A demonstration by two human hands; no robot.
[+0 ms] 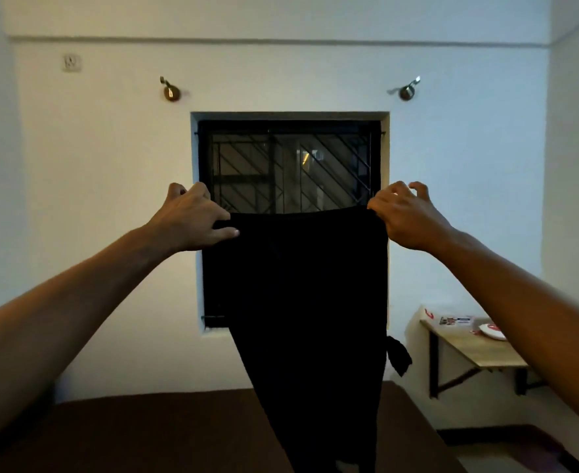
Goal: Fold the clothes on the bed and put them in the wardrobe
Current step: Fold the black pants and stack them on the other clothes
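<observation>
Two hands are holding up a black garment [295, 302] at arm's length, one at each top corner. The left hand [189, 220] is pinching the upper left corner of the cloth: its thumb is lying flat along the near face, and the other fingers are curling over the top edge to the far side. The right hand [407, 216] is gripping the upper right corner with thumb and forefinger, while its remaining fingers are curling loosely above the hem, touching nothing that I can make out. Between the two sets of fingertips the top edge is stretching nearly straight, sagging only slightly. Below the fingers the cloth is hanging down flat and narrowing toward the bottom, where it is running out of view. A small flap of the same fabric is sticking out from the edge well beneath the right hand's fingers.

Below the garment the bed [145, 431] is showing a dark brown cover. Behind the fingers, a barred window [291, 165] is sitting in the white wall [110, 165], with the cloth covering its lower half. Off to the right, lower than the right hand, a wooden wall-mounted table [479, 349] is carrying a few small items too blurred to name.
</observation>
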